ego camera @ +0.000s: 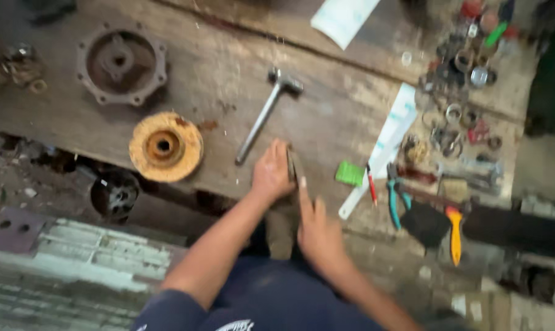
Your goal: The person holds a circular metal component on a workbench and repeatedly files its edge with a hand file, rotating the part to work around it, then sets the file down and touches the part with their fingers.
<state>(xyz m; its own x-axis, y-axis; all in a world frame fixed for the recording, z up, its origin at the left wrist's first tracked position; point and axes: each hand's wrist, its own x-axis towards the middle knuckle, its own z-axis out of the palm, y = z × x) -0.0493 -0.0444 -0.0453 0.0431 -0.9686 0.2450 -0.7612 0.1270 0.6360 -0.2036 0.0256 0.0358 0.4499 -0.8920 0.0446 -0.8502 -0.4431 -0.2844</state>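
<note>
Here the left hand (271, 173) and the right hand (316, 228) meet at the near edge of the counter (228, 92), both on a dark, flat strip (293, 168) that runs from the counter edge down toward the person's lap. The left fingers are curled over its upper end, pressing it to the wood; the right fingers lie along its right side, with one finger stretched up the edge. The picture is blurred, so I cannot tell whether either hand truly clamps the strip or only rests on it, nor what the strip is made of.

As a judgement, the work is at a holding or positioning stage. The hammer (264, 116) lies just beyond the left fingers, untouched, its handle pointing toward them. Further off to the left of those fingers sit an orange-crusted round disc (165, 146) and, beyond it, a rusty flanged housing (122, 63), both lying loose and apart from each other. Right of the right fingers lie a green pad (350, 173), blue-handled pliers (395, 197) and an orange-handled tool (454, 234), with a heap of rings and small parts (461, 79) well beyond. None of these is in hand, so any striking or fitting looks still to come.
</note>
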